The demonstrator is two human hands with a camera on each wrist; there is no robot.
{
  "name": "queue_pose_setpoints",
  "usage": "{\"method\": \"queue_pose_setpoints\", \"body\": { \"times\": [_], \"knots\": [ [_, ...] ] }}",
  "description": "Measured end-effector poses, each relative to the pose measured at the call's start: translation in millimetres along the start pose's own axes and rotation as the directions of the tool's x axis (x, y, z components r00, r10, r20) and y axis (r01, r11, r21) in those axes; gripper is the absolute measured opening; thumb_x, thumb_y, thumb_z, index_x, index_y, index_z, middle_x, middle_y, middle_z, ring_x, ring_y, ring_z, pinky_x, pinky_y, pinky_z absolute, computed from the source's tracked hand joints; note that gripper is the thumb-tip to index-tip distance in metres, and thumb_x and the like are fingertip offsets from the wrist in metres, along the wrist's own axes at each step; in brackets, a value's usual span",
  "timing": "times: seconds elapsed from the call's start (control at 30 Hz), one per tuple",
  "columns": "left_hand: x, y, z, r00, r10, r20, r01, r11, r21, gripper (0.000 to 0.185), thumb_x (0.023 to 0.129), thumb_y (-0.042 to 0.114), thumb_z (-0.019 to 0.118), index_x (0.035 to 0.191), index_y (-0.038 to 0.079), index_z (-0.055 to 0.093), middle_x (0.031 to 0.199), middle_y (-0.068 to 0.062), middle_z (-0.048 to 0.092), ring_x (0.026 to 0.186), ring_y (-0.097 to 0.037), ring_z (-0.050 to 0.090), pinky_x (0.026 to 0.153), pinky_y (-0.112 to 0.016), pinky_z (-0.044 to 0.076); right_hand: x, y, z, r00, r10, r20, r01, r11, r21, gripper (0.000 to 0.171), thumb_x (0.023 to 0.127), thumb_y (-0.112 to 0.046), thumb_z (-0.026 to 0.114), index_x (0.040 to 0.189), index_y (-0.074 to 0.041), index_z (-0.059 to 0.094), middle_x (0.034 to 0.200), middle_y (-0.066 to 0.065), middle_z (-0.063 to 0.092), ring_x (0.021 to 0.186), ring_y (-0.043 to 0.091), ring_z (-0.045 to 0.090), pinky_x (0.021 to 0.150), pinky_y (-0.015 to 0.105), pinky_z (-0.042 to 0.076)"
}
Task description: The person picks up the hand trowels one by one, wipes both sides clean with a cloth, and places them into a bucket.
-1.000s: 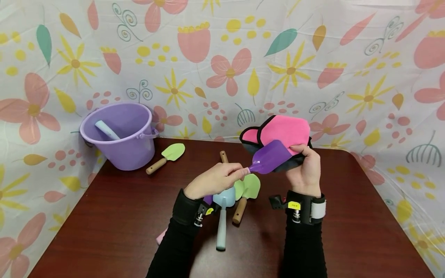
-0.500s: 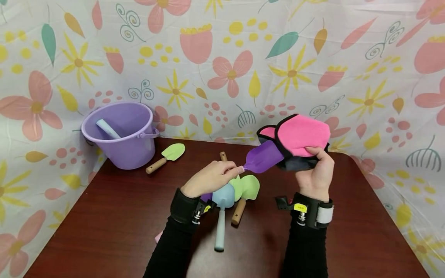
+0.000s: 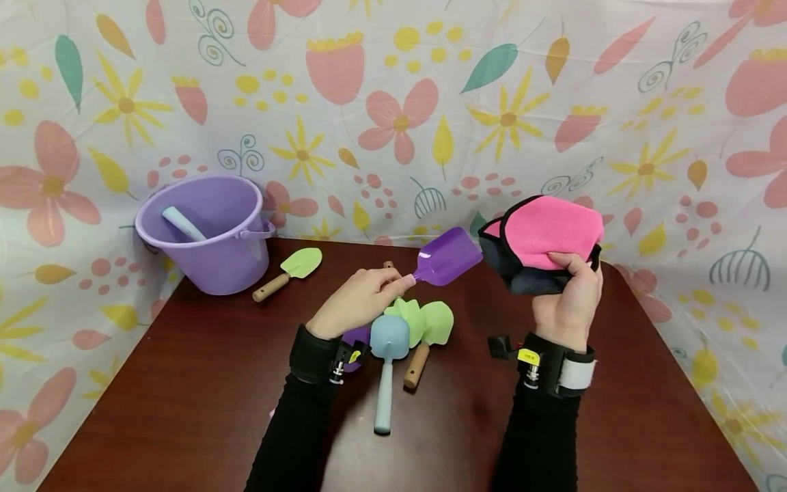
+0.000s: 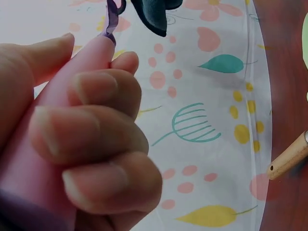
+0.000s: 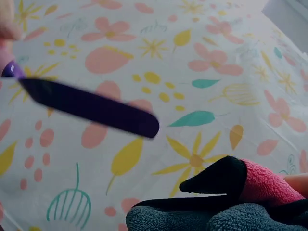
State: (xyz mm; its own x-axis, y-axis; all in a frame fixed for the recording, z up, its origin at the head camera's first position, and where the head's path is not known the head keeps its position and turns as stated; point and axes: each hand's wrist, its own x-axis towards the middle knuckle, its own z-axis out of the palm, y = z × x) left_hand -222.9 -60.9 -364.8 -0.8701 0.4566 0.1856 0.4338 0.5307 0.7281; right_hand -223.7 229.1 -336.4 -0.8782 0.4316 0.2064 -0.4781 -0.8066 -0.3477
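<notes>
Fingers (image 4: 98, 132) hold purple trowel (image 3: 449, 257) and pink fabric (image 3: 549, 231).

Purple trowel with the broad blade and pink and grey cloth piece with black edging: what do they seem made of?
Purple trowel: likely smooth plastic, perhaps painted metal, given its glossy highlights. Pink and grey cloth piece: apparently soft, matt fleece or towelling; the right wrist view shows fuzzy texture.

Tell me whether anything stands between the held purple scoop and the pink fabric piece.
Nothing visible does. The left hand holds the purple scoop by its handle, the right hand grips the pink fabric piece, and the right wrist view shows only the floral backdrop behind the gap between them.
</notes>
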Motion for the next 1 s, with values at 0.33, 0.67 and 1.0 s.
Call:
{"method": "queue_pose_setpoints", "body": {
  "times": [0.33,0.67,1.0],
  "knots": [
    [-1.4,-8.5,-13.5,0.997,0.047,-0.054,-0.049,0.998,-0.04,0.039,0.101,0.054,0.042,0.087,0.027,0.066,0.067,0.004,0.05,0.06,-0.011,0.045,0.061,-0.03,0.039,5.6,-6.0,-6.1,0.999,0.03,0.034,-0.021,0.973,-0.229,0.034,0.082,0.027,0.047,0.109,0.006,0.048,0.105,0.015,0.049,0.093,0.026,0.054,0.074,0.035,0.053],
    [-14.8,-7.2,-75.0,0.992,-0.004,-0.13,0.02,0.992,0.123,0.036,0.095,0.052,0.058,0.109,0.019,0.062,0.08,-0.001,0.058,0.071,-0.018,0.053,0.065,-0.036,0.045,11.9,-19.6,-17.6,0.987,0.158,0.005,-0.118,0.759,-0.64,0.027,0.085,0.017,0.06,0.105,0.002,0.051,0.107,0.013,0.043,0.09,0.021,0.048,0.067,0.025,0.051],
    [-31.2,-21.8,-151.9,0.989,-0.078,-0.129,0.115,0.945,0.305,0.039,0.1,0.051,0.048,0.097,0.015,0.062,0.071,-0.005,0.052,0.063,-0.022,0.05,0.066,-0.037,0.039,25.9,-39.3,-31.5,0.981,0.194,-0.031,-0.111,0.416,-0.902,0.036,0.084,0.01,0.064,0.115,-0.005,0.056,0.111,0.008,0.045,0.092,0.018,0.048,0.067,0.019,0.049]
  ]
}}
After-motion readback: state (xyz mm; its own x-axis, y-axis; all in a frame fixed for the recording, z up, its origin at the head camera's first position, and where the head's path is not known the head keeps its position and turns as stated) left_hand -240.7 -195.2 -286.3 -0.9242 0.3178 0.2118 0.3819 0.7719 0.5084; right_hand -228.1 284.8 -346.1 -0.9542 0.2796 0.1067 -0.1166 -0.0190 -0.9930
